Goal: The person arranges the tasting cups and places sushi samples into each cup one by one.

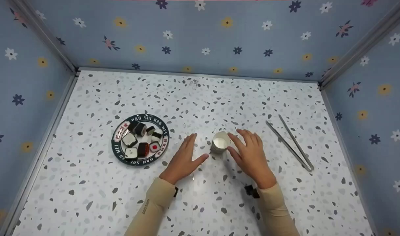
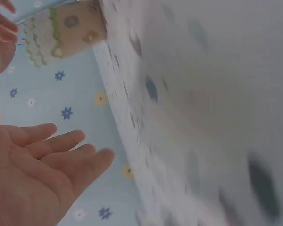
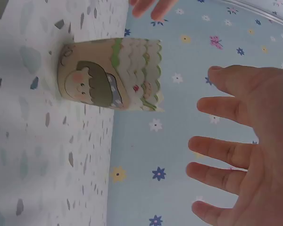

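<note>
A beige paper cup [image 1: 217, 150] with a scalloped rim stands upright on the table between my two hands. In the right wrist view, the cup [image 3: 99, 77] shows a printed cartoon face and a white and green wavy top. My left hand [image 1: 182, 161] is left of the cup, its fingers extended and apart from it; the left wrist view shows this palm [image 2: 33, 183] bare. On the other side, my right hand [image 1: 252, 159] has its fingers spread close to the cup's rim. The right wrist view shows a gap between the fingers [image 3: 226, 153] and the cup.
A round plate [image 1: 115, 147] with a dark lettered rim lies to the left, bearing several sushi-like pieces [image 1: 130, 140]. Metal tongs [image 1: 305, 160] lie spread on the right. Blue flowered panels [image 1: 200, 39] enclose the speckled white table [image 1: 200, 101] at the back and both sides.
</note>
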The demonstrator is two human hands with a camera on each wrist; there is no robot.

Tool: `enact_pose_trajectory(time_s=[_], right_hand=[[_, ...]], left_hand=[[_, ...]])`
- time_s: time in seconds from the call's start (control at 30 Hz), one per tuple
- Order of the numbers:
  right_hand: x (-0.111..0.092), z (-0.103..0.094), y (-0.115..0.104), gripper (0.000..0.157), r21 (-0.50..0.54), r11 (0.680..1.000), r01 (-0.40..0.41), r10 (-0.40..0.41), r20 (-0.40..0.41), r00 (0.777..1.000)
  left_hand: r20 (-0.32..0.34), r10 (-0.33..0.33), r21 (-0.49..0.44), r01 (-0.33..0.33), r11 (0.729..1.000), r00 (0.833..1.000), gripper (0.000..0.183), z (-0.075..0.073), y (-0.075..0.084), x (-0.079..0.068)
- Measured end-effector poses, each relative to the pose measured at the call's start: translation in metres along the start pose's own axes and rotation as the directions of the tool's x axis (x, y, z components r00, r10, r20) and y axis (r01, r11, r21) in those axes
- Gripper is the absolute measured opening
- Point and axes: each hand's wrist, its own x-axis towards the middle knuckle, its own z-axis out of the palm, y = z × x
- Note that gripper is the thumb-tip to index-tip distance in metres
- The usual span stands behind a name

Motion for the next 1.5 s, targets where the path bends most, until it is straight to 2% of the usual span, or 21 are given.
enact_pose_trajectory(time_s=[0.1,0.37,0.57,0.77,1.07,1.23,1.5], right_hand=[[0.0,0.007,-0.003,0.035,-0.001,0.999,0.035,-0.035,0.001,0.999],[0.001,0.023,-0.008,0.017,0.003,0.999,0.04,-0.04,0.038,0.998],[0.005,0.026,-0.01,0.009,0.034,0.998,0.045,-0.046,0.045,0.998],[0.006,0.029,-0.009,0.009,0.099,0.993,0.059,-0.064,0.051,0.997],[0.007,0.029,-0.007,0.006,0.129,0.984,0.121,-0.124,0.022,0.992],[0.007,0.028,-0.009,0.006,0.16,0.98,0.115,-0.117,0.006,0.993],[0.004,0.025,-0.015,0.009,0.167,0.972,0.165,-0.16,-0.046,0.986]], left_hand=[[0.025,-0.014,-0.114,0.017,0.993,1.0,0.089,0.005,0.0,0.003],[0.026,0.048,-0.203,-0.042,0.978,0.999,0.082,0.019,0.008,0.019],[0.006,0.088,-0.183,-0.086,0.979,0.996,0.076,0.025,0.013,0.03],[0.02,0.096,-0.191,-0.09,0.977,0.995,0.072,0.027,0.015,0.033],[-0.004,0.146,-0.151,-0.145,0.978,0.989,0.065,0.026,0.014,0.03],[-0.023,0.16,-0.109,-0.161,0.981,0.987,0.063,0.025,0.013,0.027],[-0.019,0.127,-0.033,-0.128,0.991,0.992,0.056,0.021,0.013,0.022]])
